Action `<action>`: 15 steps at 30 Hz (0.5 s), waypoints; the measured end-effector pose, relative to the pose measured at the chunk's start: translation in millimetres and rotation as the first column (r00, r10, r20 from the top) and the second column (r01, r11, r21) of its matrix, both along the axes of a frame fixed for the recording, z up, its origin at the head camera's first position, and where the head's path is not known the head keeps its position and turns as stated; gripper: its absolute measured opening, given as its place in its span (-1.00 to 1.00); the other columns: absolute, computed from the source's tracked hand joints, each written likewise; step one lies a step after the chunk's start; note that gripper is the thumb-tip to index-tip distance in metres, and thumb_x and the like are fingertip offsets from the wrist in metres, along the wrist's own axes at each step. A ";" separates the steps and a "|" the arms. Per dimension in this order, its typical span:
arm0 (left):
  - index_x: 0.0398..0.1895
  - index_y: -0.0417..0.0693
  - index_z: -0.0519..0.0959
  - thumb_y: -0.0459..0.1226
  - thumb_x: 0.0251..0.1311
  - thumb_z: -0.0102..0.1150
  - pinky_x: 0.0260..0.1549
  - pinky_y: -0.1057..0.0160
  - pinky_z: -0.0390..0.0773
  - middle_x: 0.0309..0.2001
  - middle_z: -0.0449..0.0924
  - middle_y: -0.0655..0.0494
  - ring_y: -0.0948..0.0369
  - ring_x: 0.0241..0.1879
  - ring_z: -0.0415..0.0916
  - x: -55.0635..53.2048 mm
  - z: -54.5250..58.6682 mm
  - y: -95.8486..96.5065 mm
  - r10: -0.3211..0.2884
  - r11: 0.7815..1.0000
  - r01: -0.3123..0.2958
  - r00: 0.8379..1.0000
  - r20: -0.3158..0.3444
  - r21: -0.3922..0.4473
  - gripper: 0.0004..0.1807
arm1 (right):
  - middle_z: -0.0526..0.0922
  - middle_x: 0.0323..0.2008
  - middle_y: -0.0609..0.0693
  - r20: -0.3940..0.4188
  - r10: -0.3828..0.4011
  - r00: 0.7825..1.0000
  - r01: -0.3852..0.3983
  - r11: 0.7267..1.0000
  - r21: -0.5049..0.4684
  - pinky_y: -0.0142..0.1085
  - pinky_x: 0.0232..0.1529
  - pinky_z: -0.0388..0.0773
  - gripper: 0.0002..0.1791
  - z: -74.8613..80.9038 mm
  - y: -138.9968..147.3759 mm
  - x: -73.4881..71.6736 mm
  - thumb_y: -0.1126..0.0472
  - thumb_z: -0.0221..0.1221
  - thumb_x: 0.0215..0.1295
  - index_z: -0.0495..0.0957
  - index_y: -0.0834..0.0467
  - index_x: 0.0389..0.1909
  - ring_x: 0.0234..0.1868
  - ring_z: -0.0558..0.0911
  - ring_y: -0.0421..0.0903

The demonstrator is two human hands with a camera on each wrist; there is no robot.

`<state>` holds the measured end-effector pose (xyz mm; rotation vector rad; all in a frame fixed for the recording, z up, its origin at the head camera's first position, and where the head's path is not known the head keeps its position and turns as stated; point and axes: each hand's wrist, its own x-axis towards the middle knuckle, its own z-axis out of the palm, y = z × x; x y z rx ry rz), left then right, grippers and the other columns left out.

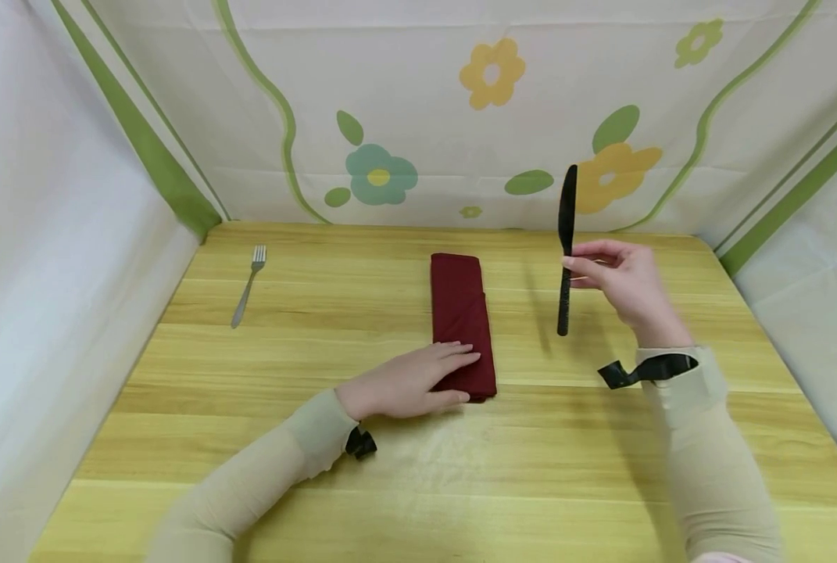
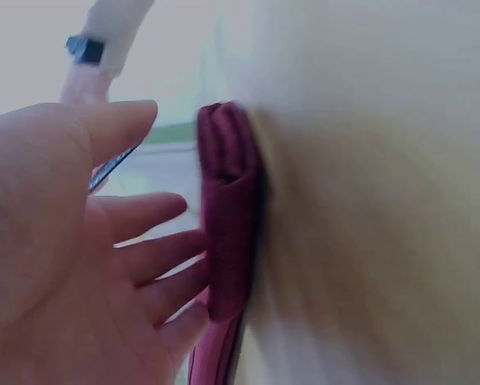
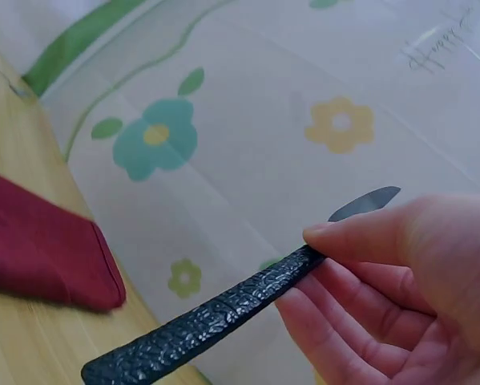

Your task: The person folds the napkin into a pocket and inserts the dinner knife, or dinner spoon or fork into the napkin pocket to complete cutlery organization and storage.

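Note:
My right hand [image 1: 625,285] pinches a black table knife [image 1: 566,227] near its middle and holds it raised over the table's right side, blade up. In the right wrist view the knife's textured handle [image 3: 199,321] points toward the lower left. A dark red folded cloth napkin [image 1: 458,301] lies lengthwise at the middle of the table. Across its near end rests my left hand [image 1: 421,379], fingers extended. The left wrist view shows those fingertips right at the side of the thick, rolled-looking napkin [image 2: 230,224].
A silver fork [image 1: 249,285] lies on the wooden table [image 1: 320,297] at the far left, tines pointing away. White fabric walls [image 1: 418,78] with printed flowers and green bands stand behind the table and on both sides.

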<state>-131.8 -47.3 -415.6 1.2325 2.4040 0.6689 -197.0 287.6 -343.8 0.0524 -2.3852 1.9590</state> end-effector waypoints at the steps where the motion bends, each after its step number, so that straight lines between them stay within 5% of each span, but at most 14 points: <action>1: 0.62 0.01 0.14 0.13 0.52 -0.04 0.46 0.18 0.01 0.58 0.07 0.09 0.18 0.56 -0.07 -2.4 0.9 -0.6 0.017 0.999 -0.018 0.999 0.033 0.046 -0.25 | 0.74 -0.25 0.03 -0.012 0.008 1.000 -0.008 1.000 -0.007 -0.21 -0.24 0.71 -0.69 1.7 -4.8 1.3 0.24 0.44 0.25 0.70 0.36 -0.09 -0.30 0.74 -0.10; 4: 0.59 0.02 0.20 0.11 0.49 0.06 0.43 0.17 0.13 0.53 0.19 0.15 0.24 0.51 0.06 -8.8 6.0 -1.3 0.062 0.977 -0.090 0.988 0.144 0.195 -0.26 | 0.73 -0.27 0.06 -0.045 0.032 0.998 -0.033 0.999 -0.041 -0.21 -0.27 0.71 -0.72 5.9 -18.5 4.3 0.27 0.44 0.24 0.70 0.37 -0.12 -0.32 0.74 -0.08; 7: 0.56 0.03 0.26 0.07 0.43 0.18 0.40 0.11 0.21 0.47 0.29 0.20 0.30 0.45 0.17 -13.4 8.9 0.0 0.102 0.924 -0.194 0.955 0.278 0.329 -0.26 | 0.73 -0.28 0.09 -0.077 0.072 0.994 -0.079 0.993 -0.091 -0.21 -0.28 0.72 -0.75 8.2 -31.2 7.2 0.32 0.44 0.23 0.70 0.39 -0.15 -0.34 0.73 -0.07; 15: 0.43 -0.09 0.44 -0.19 0.37 0.32 0.17 0.12 0.53 0.25 0.56 -0.06 0.10 0.21 0.54 -17.2 10.9 15.5 0.081 0.718 -0.454 0.808 0.584 0.528 -0.41 | 0.72 -0.29 0.12 -0.141 0.213 0.967 -0.239 0.950 -0.203 -0.14 -0.29 0.72 -0.88 4.4 -64.6 14.0 0.46 0.36 0.25 0.67 0.39 -0.22 -0.36 0.76 -0.05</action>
